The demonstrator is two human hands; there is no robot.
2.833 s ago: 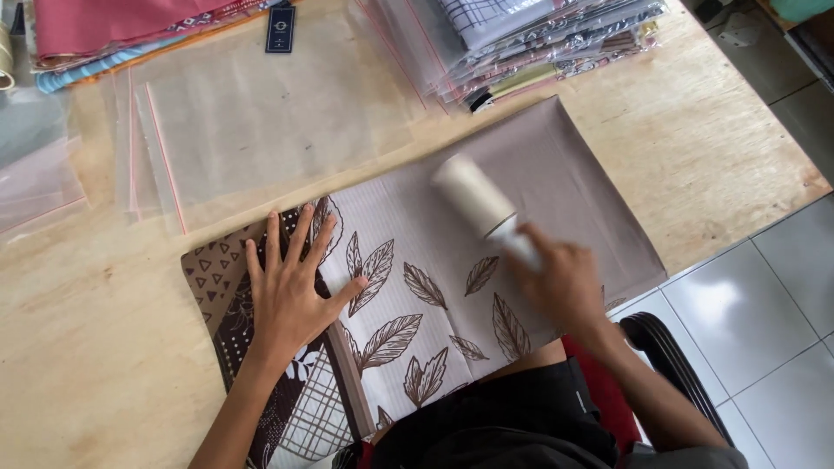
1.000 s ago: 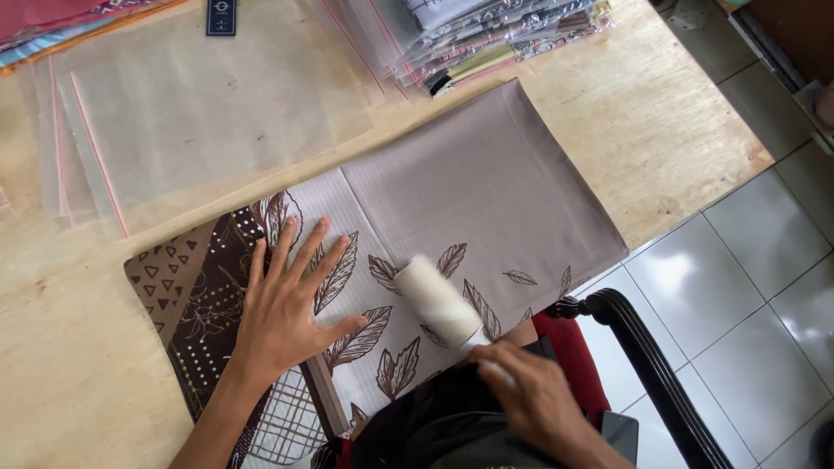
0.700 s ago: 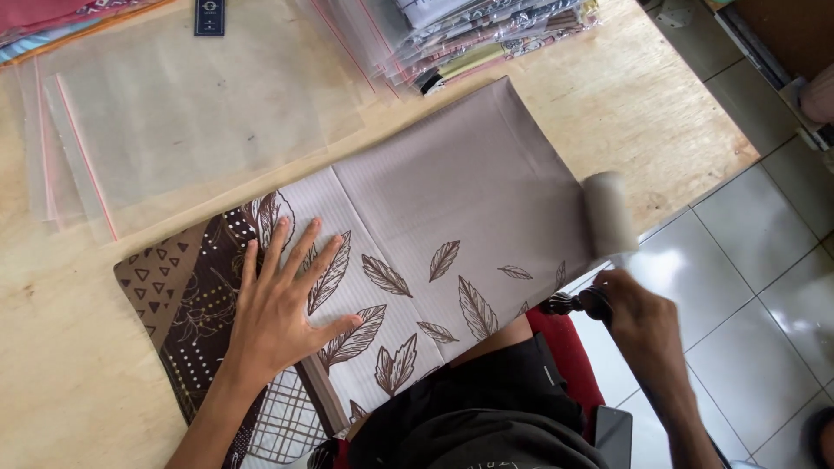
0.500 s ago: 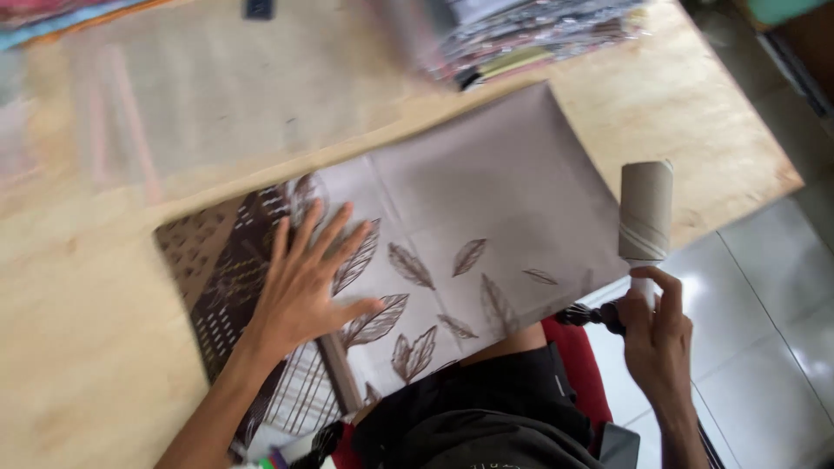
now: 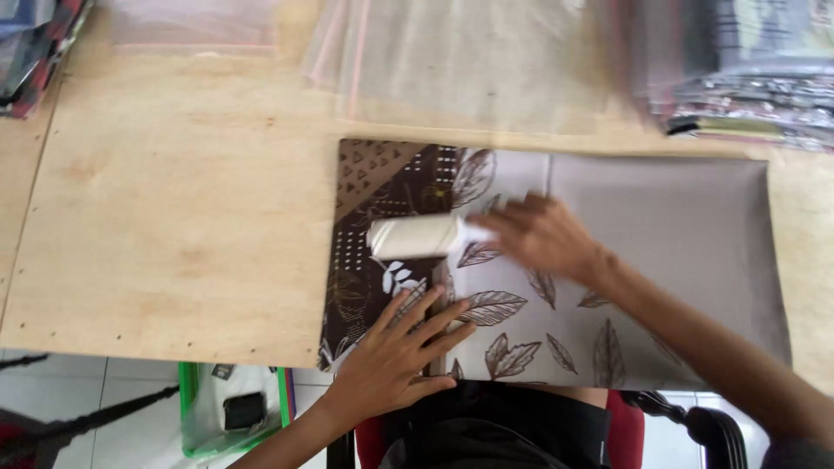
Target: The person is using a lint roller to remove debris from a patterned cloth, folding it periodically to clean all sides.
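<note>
A folded cloth [image 5: 660, 234] lies flat on the wooden table [image 5: 174, 217], grey-brown with a leaf print and a dark brown patterned part at its left. My left hand [image 5: 400, 356] presses flat on the cloth's near left edge, fingers spread. My right hand [image 5: 543, 234] grips the handle of a white lint roller [image 5: 415, 236], whose roll rests on the dark patterned part. The right hand is blurred.
Clear plastic bags [image 5: 469, 61] lie at the table's far side. A stack of packed folded cloths [image 5: 738, 78] stands far right, another [image 5: 35, 43] at far left. A green bin [image 5: 230, 408] sits on the tiled floor below the table edge. A chair arm [image 5: 708, 421] shows lower right.
The roller was off the cloth's right edge; now my right hand has brought it across to the dark left part. The camera view has shifted left. My left hand stays pressed on the cloth.
</note>
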